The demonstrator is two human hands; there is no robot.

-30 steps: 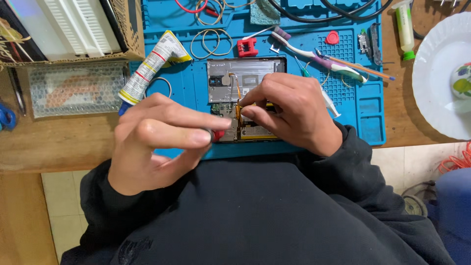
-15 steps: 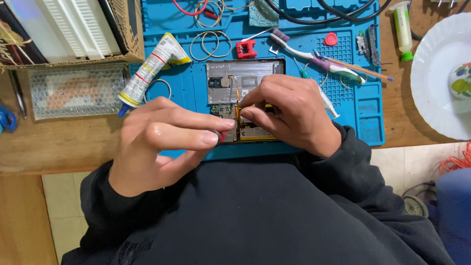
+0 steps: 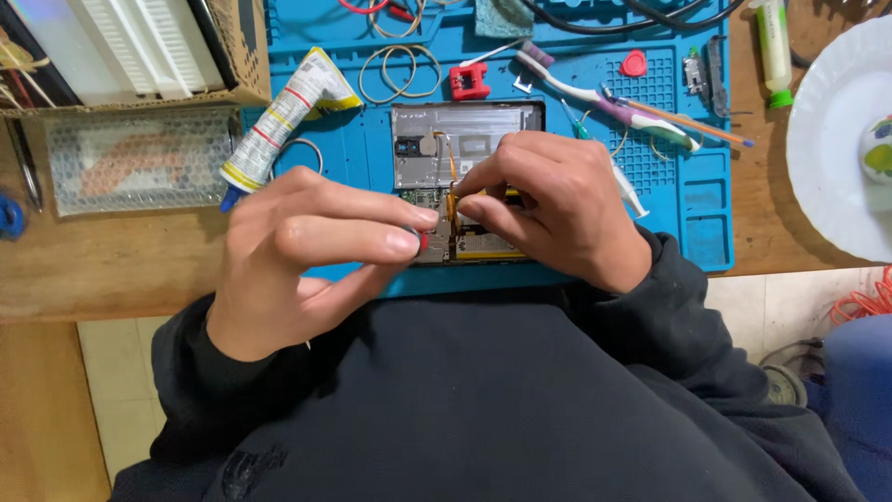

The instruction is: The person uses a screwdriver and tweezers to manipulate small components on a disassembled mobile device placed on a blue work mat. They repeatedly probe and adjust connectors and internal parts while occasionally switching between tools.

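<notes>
An opened phone (image 3: 465,139) lies with its back off on a blue work mat (image 3: 688,195), its metal shield and circuit board showing. A thin orange ribbon cable (image 3: 450,167) runs down its middle. My right hand (image 3: 557,209) rests over the phone's lower half, thumb and forefinger pinched on the lower end of that cable. My left hand (image 3: 307,246) hovers at the phone's lower left corner, fingers closed on a small red-tipped tool (image 3: 424,244) that touches the board. The phone's lower part is hidden under both hands.
On the mat lie a glue tube (image 3: 279,121), rubber bands (image 3: 400,70), a red block (image 3: 469,82), a toothbrush (image 3: 604,98) and a thin stick (image 3: 688,121). A white plate (image 3: 836,149) sits right, a bubble-wrap pouch (image 3: 130,158) and cardboard box (image 3: 232,56) left.
My left fingertips have crept slightly up and right toward the phone's board. My right hand stays pinched at the same spot.
</notes>
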